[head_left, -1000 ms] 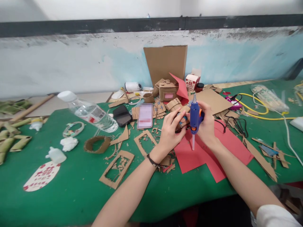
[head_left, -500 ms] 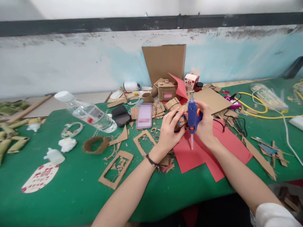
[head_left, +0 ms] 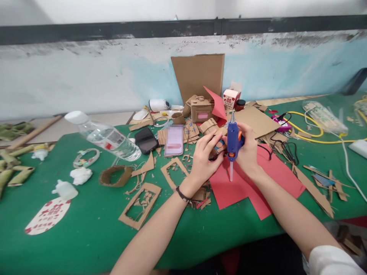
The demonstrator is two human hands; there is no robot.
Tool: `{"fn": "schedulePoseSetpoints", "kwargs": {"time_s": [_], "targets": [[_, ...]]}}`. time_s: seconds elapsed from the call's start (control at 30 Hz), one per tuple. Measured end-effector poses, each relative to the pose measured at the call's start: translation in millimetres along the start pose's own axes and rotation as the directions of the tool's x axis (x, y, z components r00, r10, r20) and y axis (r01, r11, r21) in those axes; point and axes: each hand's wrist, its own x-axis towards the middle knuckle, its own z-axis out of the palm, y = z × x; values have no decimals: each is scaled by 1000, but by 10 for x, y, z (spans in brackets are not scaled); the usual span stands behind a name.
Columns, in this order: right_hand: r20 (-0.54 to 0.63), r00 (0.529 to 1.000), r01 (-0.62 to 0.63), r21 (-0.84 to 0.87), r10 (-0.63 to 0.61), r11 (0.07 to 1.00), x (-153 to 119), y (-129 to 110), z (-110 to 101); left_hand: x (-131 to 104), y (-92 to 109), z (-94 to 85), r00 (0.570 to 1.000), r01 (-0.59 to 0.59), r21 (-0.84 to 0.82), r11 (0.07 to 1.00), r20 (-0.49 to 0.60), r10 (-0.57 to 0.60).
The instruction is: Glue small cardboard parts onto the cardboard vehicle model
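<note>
A blue glue gun (head_left: 234, 139) is in my right hand (head_left: 248, 152), its metal nozzle pointing up and a clear glue stick (head_left: 231, 172) jutting from its lower end. My left hand (head_left: 204, 157) is closed around a small brown cardboard piece (head_left: 217, 150) just left of the gun; the fingers cover much of it. Some fingertips of my right hand sit close behind that piece, and whether they touch it is hidden. Red paper sheets (head_left: 229, 194) lie beneath both hands.
Cardboard frames (head_left: 126, 219) and scraps lie left of my hands. A tilted water bottle (head_left: 107, 137), a black phone (head_left: 146, 140) and a lit phone (head_left: 174, 139) are farther back. Behind stands a cardboard box (head_left: 197, 110). Black and yellow cables (head_left: 315, 141) run along the right.
Almost nothing differs. The whole view has shifted very slightly, and both hands keep their hold on the glue gun and the cardboard piece.
</note>
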Motion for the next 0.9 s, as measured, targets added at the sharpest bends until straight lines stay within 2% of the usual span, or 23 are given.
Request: {"fn": "schedulePoseSetpoints", "kwargs": {"time_s": [0.5, 0.9], "targets": [[-6, 999, 49, -52, -49, 997, -5, 43, -7, 2, 16, -9, 1000, -1, 21, 1000, 11, 0], [29, 999, -17, -4, 17, 1000, -37, 91, -35, 11, 39, -8, 999, 26, 10, 1000, 21, -26]]}}
